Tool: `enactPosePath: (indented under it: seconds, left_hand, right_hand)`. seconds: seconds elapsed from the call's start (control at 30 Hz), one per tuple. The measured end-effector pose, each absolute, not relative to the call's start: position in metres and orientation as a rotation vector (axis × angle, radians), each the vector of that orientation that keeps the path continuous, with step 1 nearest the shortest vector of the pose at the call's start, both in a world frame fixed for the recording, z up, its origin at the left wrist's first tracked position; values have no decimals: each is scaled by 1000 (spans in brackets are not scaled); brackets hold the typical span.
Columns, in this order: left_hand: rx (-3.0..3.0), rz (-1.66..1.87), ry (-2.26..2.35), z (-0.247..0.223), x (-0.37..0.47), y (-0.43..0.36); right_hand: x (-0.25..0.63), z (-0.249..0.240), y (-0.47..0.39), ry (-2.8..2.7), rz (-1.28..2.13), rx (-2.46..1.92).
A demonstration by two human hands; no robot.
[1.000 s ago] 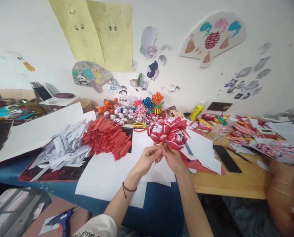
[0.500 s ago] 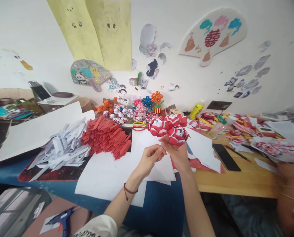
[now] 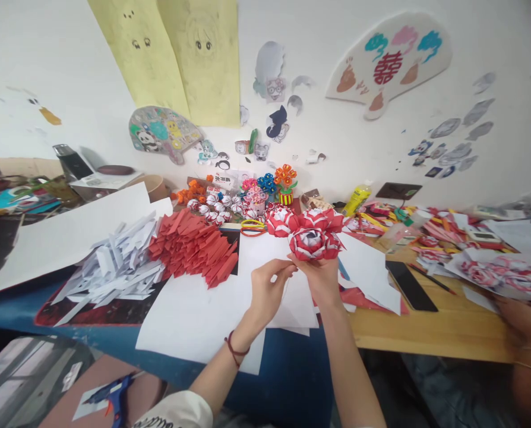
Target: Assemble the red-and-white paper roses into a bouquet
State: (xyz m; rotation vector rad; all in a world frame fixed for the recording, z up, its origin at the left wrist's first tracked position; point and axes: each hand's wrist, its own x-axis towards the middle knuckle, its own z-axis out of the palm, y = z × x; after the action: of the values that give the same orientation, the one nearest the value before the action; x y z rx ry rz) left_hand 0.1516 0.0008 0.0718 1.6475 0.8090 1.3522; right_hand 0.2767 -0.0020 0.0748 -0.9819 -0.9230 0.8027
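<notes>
Several red and white paper flowers [image 3: 310,241] form a bunch above my right hand [image 3: 322,279], whose fingers are wrapped round the base just below the blooms. To the left, my left hand [image 3: 268,288] has its thumb and forefinger pinched together beside the right fingertips. What lies in that pinch is too small to make out. Both hands are over white paper sheets [image 3: 194,315]. A heap of red folded strips [image 3: 194,246] and a heap of white strips [image 3: 114,267] lie farther left.
A black phone [image 3: 411,285] and a pencil [image 3: 432,279] rest on the wooden table [image 3: 417,333]. Another person's hand [image 3: 521,318] is at the far right near more paper flowers [image 3: 497,270]. A blue glue gun [image 3: 116,398] lies lower left; scissors [image 3: 253,227] are behind the sheets.
The flower bunch has turned, so one bloom now faces forward at the centre. My left hand has shifted slightly left and down. The other person's hand has moved a little.
</notes>
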Motion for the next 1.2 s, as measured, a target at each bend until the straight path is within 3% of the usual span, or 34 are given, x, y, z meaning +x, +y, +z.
enactPosePath:
  seconds: [0.33,0.57,0.9,1.03,1.2]
  left_hand:
    - [1845,1370,779,65,147,5]
    - [2453,1502,913,61,146,5]
    - [2991,1358,846,76,135,8]
    - [2912,1326,846,78,136,7]
    - [2341,1355,875,73,147,-3]
  right_hand:
    - [277,80,-2,-935,840,-949]
    - [276,82,-2,-955,817,-963]
    - [281,82,-6,-936,830,-954]
    - [281,80,-6,-897,858,-926]
    - [277,80,-6,-820,951,-905]
